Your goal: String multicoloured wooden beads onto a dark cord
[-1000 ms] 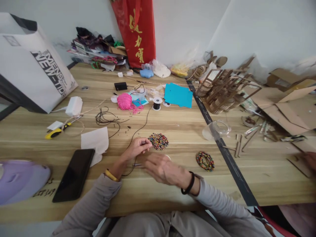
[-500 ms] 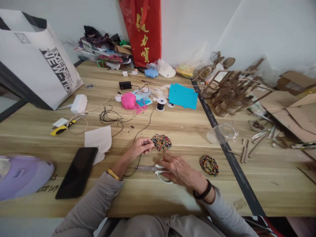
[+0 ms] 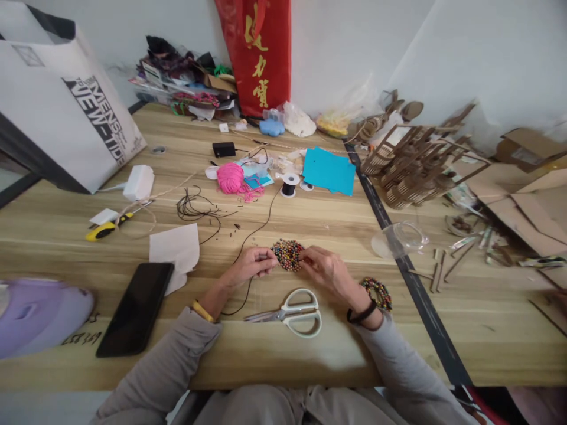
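Thin black cord (image 3: 266,226) runs from a white spool (image 3: 290,184) to my left hand (image 3: 253,264), whose fingers are pinched on it at the left side of a pile of small multicoloured beads (image 3: 287,255). A loop of the cord also hangs below that hand. At the pile's right edge, the fingertips of my right hand (image 3: 328,270) are closed together among the beads; what they hold is too small to make out. Scissors (image 3: 283,314) with white handles lie between my forearms, blades to the left. A coiled strand of strung beads (image 3: 376,294) rests beside my right wrist.
On the left lie a black phone (image 3: 135,310), white paper (image 3: 175,248) and a yellow cutter (image 3: 106,230). Pink yarn (image 3: 230,178) and blue sheets (image 3: 328,171) are farther back. A clear plastic cup (image 3: 398,239) and a wooden model (image 3: 411,165) stand on the right.
My right hand has left the scissors and moved up to the right edge of the bead pile. The scissors have turned slightly and lie uncovered. My left hand has stayed put.
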{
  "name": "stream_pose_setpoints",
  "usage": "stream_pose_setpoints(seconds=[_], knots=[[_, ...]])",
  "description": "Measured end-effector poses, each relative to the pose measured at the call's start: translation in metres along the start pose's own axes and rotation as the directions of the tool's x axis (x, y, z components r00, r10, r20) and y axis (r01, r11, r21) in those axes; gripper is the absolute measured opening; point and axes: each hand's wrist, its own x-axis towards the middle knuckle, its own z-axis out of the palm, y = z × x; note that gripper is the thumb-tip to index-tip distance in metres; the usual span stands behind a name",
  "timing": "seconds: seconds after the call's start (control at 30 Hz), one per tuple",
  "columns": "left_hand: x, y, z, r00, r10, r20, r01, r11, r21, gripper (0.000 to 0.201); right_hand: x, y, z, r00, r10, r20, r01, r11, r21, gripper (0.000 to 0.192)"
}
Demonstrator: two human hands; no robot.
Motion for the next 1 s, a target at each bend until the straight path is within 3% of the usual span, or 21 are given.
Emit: stream_pose_setpoints(seconds=[0.07,0.17,0.37,0.77,1.0], knots=[[0.000,-0.001,0.001,0.999,0.033,-0.013,-0.033,0.999,-0.005,0.035,0.002,0.011,0.013,0.990,-0.010,-0.138,0.008,1.000,-0.012,0.012],[0.002,-0.002,0.002,0.991,0.124,-0.057,-0.128,0.989,-0.072,0.031,0.000,0.019,0.027,0.979,-0.047,-0.197,0.044,0.999,-0.021,0.012],[0.005,-0.003,-0.001,0.983,0.148,-0.111,-0.167,0.969,-0.185,0.031,-0.005,0.017,0.034,0.982,-0.079,-0.172,0.066,0.995,-0.081,0.014],[0.011,-0.012,0.000,0.987,0.147,-0.070,-0.148,0.989,-0.006,0.034,-0.004,0.021,0.036,0.987,-0.078,-0.139,0.061,0.991,-0.119,0.014],[0.010,-0.009,0.001,0.984,0.162,-0.077,-0.163,0.987,-0.004,0.035,-0.003,0.021,0.037,0.989,-0.073,-0.130,0.057,0.991,-0.123,0.016]])
